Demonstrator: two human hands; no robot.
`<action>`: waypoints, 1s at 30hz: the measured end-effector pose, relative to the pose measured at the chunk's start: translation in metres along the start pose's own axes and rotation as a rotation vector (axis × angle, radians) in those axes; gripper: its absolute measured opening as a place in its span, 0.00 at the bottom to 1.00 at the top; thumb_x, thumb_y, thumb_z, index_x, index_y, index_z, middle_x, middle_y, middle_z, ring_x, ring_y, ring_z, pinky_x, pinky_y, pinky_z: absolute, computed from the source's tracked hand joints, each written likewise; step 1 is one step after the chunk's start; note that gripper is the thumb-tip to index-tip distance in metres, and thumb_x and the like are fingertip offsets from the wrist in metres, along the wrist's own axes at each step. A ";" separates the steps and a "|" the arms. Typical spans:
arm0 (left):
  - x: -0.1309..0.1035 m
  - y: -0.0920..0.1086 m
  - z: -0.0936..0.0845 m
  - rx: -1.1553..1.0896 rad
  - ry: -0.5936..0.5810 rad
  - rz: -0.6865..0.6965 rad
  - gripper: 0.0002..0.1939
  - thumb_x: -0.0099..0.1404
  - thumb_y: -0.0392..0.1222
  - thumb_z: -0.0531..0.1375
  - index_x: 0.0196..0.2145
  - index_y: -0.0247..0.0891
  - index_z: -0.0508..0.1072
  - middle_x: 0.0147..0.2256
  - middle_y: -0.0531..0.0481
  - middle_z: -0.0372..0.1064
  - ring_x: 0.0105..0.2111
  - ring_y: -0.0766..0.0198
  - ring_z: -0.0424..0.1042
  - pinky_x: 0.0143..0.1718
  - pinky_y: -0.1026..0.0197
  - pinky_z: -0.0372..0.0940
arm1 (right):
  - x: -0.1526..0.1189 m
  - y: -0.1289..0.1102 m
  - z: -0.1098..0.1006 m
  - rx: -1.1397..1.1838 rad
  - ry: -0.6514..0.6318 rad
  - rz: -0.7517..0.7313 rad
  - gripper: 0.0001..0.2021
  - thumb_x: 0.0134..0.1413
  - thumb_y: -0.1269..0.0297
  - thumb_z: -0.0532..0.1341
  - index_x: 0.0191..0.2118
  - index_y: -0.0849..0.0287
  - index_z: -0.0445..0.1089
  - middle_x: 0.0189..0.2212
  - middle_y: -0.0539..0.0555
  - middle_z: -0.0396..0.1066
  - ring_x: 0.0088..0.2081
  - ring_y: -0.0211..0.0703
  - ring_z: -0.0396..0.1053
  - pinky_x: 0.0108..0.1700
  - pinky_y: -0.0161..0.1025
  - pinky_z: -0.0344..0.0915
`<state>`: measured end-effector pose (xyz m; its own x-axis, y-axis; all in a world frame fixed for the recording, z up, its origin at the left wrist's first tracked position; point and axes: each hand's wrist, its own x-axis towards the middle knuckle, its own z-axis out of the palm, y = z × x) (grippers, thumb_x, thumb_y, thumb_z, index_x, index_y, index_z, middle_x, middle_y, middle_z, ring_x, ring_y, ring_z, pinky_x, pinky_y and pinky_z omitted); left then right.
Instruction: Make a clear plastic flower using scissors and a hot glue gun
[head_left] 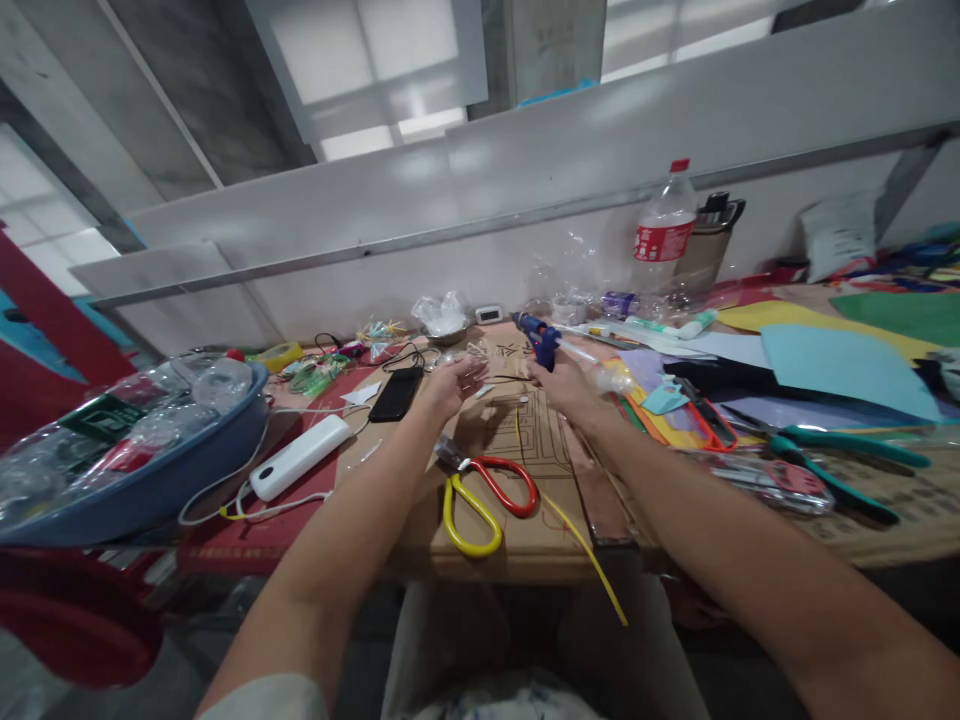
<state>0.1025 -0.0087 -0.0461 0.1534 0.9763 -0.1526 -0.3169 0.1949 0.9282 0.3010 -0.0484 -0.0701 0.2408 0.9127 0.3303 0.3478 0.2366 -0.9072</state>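
My right hand [559, 382] is closed around the handle of a blue hot glue gun [535, 336], whose nozzle points up and to the left. A clear glue stick [579, 352] seems to stick out of its back. To the left, my left hand [454, 383] has its fingers drawn together near some clear plastic; what they hold is too blurred to make out. Below the hands, scissors with one red and one yellow handle [480, 500] lie on a cardboard sheet [544, 460]. A thin yellow strip [585, 555] hangs over the table's front edge.
On the left stand a blue basin [187, 450] of plastic bottles, a white power strip [300, 458] with cords, and a black phone [396, 394]. Coloured paper [847, 370], green-handled pliers [847, 445], a red cutter [705, 415] and a tall bottle [666, 240] lie or stand right.
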 end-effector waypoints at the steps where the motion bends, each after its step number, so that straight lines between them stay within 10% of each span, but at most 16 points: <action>1: -0.002 0.003 -0.005 -0.074 -0.040 0.029 0.03 0.63 0.36 0.64 0.34 0.36 0.73 0.34 0.48 0.78 0.33 0.65 0.79 0.38 0.62 0.71 | 0.000 -0.002 0.000 0.028 0.003 -0.014 0.08 0.57 0.63 0.60 0.42 0.58 0.69 0.33 0.52 0.74 0.33 0.42 0.73 0.39 0.41 0.73; 13: -0.009 0.014 -0.022 -0.471 -0.053 0.072 0.11 0.73 0.37 0.55 0.33 0.34 0.73 0.27 0.51 0.76 0.26 0.69 0.76 0.32 0.64 0.69 | -0.020 -0.031 -0.002 0.173 -0.021 -0.022 0.18 0.53 0.61 0.63 0.49 0.58 0.65 0.45 0.57 0.75 0.30 0.39 0.73 0.24 0.33 0.71; 30: -0.016 0.015 -0.023 -0.566 0.046 0.065 0.14 0.73 0.42 0.57 0.32 0.32 0.75 0.27 0.48 0.77 0.25 0.70 0.75 0.31 0.67 0.69 | -0.050 -0.050 0.006 0.231 -0.197 -0.092 0.19 0.55 0.54 0.63 0.49 0.57 0.67 0.49 0.58 0.75 0.35 0.41 0.72 0.27 0.36 0.69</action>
<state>0.0736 -0.0189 -0.0375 0.0797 0.9886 -0.1277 -0.7781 0.1418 0.6120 0.2659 -0.1034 -0.0426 0.0295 0.9256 0.3773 0.1396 0.3700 -0.9185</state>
